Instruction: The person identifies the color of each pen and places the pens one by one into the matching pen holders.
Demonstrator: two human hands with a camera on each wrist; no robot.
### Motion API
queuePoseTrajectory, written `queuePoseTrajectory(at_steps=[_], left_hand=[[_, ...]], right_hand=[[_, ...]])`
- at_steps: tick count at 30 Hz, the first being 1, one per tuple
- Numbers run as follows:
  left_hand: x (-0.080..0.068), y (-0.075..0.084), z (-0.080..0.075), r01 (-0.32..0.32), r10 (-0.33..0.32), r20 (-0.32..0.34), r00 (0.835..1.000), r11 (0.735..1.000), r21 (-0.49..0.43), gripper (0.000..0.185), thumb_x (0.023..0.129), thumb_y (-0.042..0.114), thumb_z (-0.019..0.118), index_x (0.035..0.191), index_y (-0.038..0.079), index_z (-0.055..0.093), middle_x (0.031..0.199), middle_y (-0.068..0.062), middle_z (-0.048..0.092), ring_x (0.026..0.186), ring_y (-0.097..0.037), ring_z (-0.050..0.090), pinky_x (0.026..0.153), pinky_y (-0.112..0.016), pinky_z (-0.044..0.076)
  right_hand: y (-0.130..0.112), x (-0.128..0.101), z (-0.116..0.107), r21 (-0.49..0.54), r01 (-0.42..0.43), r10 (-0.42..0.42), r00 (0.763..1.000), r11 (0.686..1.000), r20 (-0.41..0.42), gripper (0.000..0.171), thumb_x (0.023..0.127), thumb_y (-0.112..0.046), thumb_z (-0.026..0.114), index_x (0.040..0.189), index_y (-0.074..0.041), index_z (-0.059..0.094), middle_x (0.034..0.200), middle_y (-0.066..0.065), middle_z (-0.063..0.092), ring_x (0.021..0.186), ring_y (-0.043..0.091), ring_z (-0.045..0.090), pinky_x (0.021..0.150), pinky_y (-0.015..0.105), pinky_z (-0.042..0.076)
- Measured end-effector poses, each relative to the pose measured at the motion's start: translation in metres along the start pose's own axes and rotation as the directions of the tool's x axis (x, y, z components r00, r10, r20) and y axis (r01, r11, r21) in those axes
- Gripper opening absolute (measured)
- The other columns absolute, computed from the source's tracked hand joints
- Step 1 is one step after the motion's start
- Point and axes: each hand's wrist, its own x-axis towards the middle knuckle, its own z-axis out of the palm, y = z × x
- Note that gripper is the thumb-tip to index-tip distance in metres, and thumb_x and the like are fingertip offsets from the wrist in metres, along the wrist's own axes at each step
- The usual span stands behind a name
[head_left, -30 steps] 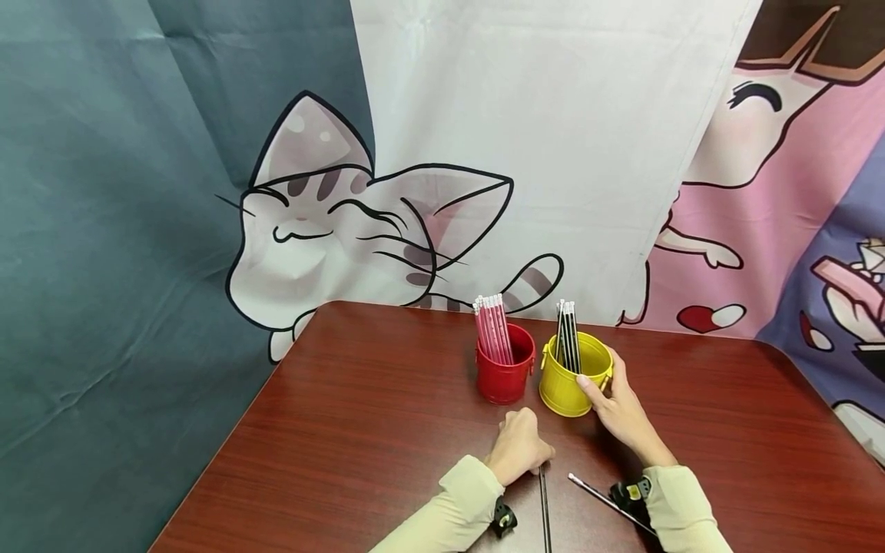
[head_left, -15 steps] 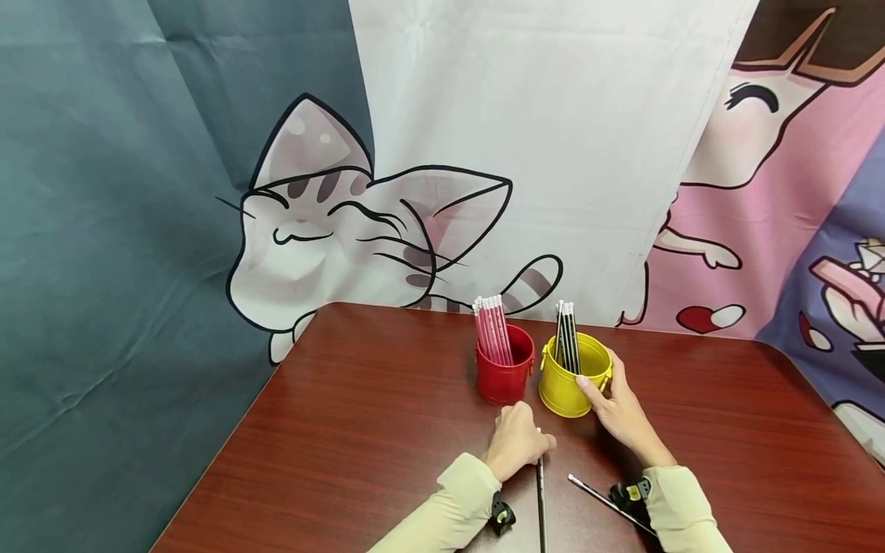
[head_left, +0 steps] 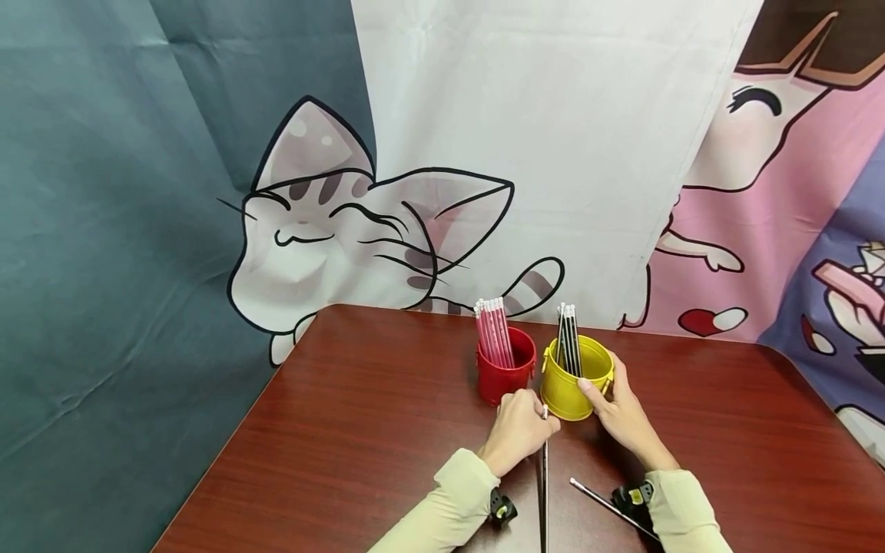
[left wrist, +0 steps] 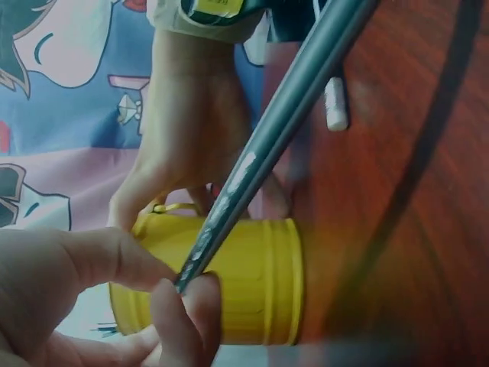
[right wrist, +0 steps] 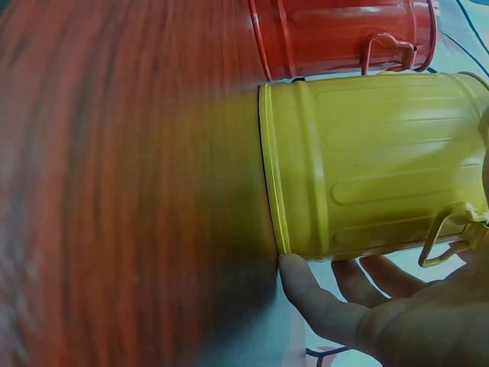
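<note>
Yellow bucket [head_left: 576,378] cupped by right hand [head_left: 622,415]; only left-wrist view shows left hand [left wrist: 114,306] pinching black pencil [left wrist: 267,145].

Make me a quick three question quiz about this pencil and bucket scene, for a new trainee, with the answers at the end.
1. True or false: the left hand pinches a black pencil.
2. Which bucket does the right hand hold? A red, B yellow, C neither.
3. Fill in: the red bucket holds ___ pencils.

Key
1. True. In the left wrist view thumb and fingertips pinch the dark pencil near its end.
2. B. Its thumb and fingers curl round the yellow bucket, which holds black pencils.
3. Pink. A second black pencil lies on the table by the right sleeve.
</note>
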Motion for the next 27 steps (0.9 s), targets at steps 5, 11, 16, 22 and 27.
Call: queuePoseTrajectory(at_steps=[5,11,16,22,27], left_hand=[[0.002,0.006,-0.014,-0.107,0.103,-0.069,0.992,0.992,-0.071,0.007,0.073,0.016,0.064,0.072,0.012,0.058,0.054,0.012,0.049,0.054,-0.003,0.045,0.050,-0.014,0.038],[0.008,0.018,-0.028,-0.279,0.254,-0.189,0.949,0.953,-0.121,0.004,0.076,0.012,0.060,0.080,0.010,0.059,0.067,0.008,0.056,0.060,0.001,0.050,0.057,-0.006,0.042],[0.013,0.029,-0.038,-0.432,0.390,-0.263,0.883,0.893,-0.128,0.005,0.080,0.007,0.060,0.085,0.006,0.060,0.074,0.001,0.058,0.063,-0.001,0.054,0.059,-0.006,0.045],[0.019,0.044,-0.050,-0.559,0.516,-0.295,0.804,0.825,-0.079,0.011,0.086,0.006,0.058,0.095,0.002,0.063,0.082,-0.002,0.056,0.070,-0.001,0.054,0.063,-0.005,0.045],[0.027,0.058,-0.061,-0.608,0.568,-0.313,0.761,0.793,-0.037,0.016,0.089,0.009,0.055,0.101,0.000,0.061,0.085,-0.003,0.055,0.073,-0.005,0.054,0.066,-0.003,0.044]], right_hand=[[0.014,0.000,0.002,-0.014,0.012,-0.012,1.000,1.000,-0.014,0.071,0.091,-0.021,0.057,0.146,-0.016,0.011,0.135,0.018,0.038,0.112,0.029,0.047,0.083,0.004,0.032],[0.014,0.001,0.001,0.024,0.038,-0.038,0.999,0.999,-0.010,0.072,0.091,-0.020,0.057,0.146,-0.016,0.011,0.137,0.019,0.035,0.115,0.032,0.044,0.086,0.001,0.028],[0.014,0.001,0.001,0.013,0.038,-0.038,0.999,0.999,-0.017,0.071,0.092,-0.020,0.056,0.146,-0.013,0.011,0.135,0.019,0.036,0.112,0.031,0.045,0.085,0.001,0.030],[0.015,0.002,0.001,0.015,0.030,-0.030,1.000,0.999,-0.007,0.070,0.092,-0.021,0.055,0.146,-0.013,0.010,0.134,0.020,0.037,0.112,0.030,0.046,0.083,0.003,0.034],[0.016,0.003,0.001,-0.012,0.014,-0.014,1.000,1.000,-0.006,0.069,0.093,-0.022,0.055,0.145,-0.014,0.010,0.128,0.019,0.042,0.103,0.021,0.051,0.079,0.007,0.040]])
